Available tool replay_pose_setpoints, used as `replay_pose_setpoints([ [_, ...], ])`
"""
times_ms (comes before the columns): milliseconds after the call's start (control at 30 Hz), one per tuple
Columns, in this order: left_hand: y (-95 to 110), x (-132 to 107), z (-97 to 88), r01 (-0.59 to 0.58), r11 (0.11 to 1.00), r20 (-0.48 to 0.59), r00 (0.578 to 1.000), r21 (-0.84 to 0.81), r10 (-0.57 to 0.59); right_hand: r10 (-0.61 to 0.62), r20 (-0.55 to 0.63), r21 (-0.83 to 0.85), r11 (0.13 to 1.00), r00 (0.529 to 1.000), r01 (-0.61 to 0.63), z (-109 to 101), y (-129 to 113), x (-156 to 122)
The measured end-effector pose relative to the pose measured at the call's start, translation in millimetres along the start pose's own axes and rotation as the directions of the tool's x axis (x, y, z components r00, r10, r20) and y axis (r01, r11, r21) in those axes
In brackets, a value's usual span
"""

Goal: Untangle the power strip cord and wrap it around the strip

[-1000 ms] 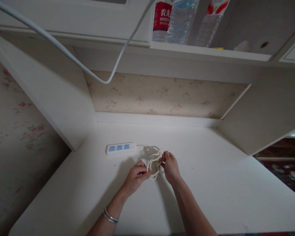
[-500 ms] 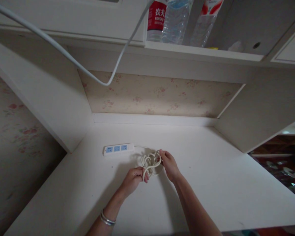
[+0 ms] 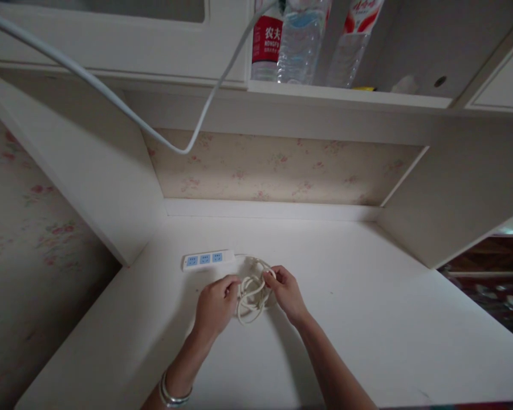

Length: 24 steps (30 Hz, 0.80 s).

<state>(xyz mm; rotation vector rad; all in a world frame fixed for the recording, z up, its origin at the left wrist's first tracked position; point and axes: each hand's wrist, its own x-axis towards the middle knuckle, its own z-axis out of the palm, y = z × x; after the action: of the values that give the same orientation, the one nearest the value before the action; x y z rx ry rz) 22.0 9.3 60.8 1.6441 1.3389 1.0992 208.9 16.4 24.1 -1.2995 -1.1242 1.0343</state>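
A white power strip point(image 3: 208, 259) with blue socket faces lies on the white desktop. From its right end runs a cream power cord point(image 3: 251, 294), loosely looped and tangled between my hands. My right hand point(image 3: 285, 293) is closed, pinching the cord at the right side of the tangle. At the left edge of the loops is my left hand point(image 3: 216, 302), its fingers curled and thumb pressed in against the cord. The left fingertips are partly hidden behind the hand. A silvery bangle point(image 3: 174, 394) circles my left wrist.
Overhead, a shelf point(image 3: 350, 95) holds several plastic bottles point(image 3: 301, 48). A thick white cable point(image 3: 183, 151) hangs in a loop in front of the cabinet. Side panels point(image 3: 81, 165) bound the desktop point(image 3: 350, 319), with flowered wallpaper point(image 3: 282, 168) behind.
My left hand has moved left and slightly up from the front of the loops. My right hand has shifted slightly down-left, and the cord's loops have spread and dropped lower.
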Motion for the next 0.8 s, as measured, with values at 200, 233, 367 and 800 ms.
replay_pose_setpoints([
  [200, 11.5, -3.1, 31.7, -0.155, 0.988, 0.146, 0.977, 0.007, 0.153, -0.037, 0.061, -0.002, 0.999, 0.997, 0.037, 11.0, -6.0, -1.1],
  [233, 7.8, -3.7, 37.9, -0.122, 0.992, 0.149, 0.981, -0.03, 0.125, -0.047, 0.06, -0.014, 0.999, 0.997, 0.048, 10.9, -6.3, -0.8],
  [367, -0.5, -6.2, 47.6, -0.118, 0.982, 0.156, 0.978, -0.145, 0.14, -0.092, 0.004, -0.129, 0.987, 0.996, 0.092, 5.1, -2.9, 4.3],
  [800, -18.0, -24.8, 11.8, -0.061, 0.953, 0.285, 0.947, -0.298, 0.15, 0.121, -0.157, -0.037, 0.991, 0.98, -0.129, -17.3, 22.9, 23.8],
])
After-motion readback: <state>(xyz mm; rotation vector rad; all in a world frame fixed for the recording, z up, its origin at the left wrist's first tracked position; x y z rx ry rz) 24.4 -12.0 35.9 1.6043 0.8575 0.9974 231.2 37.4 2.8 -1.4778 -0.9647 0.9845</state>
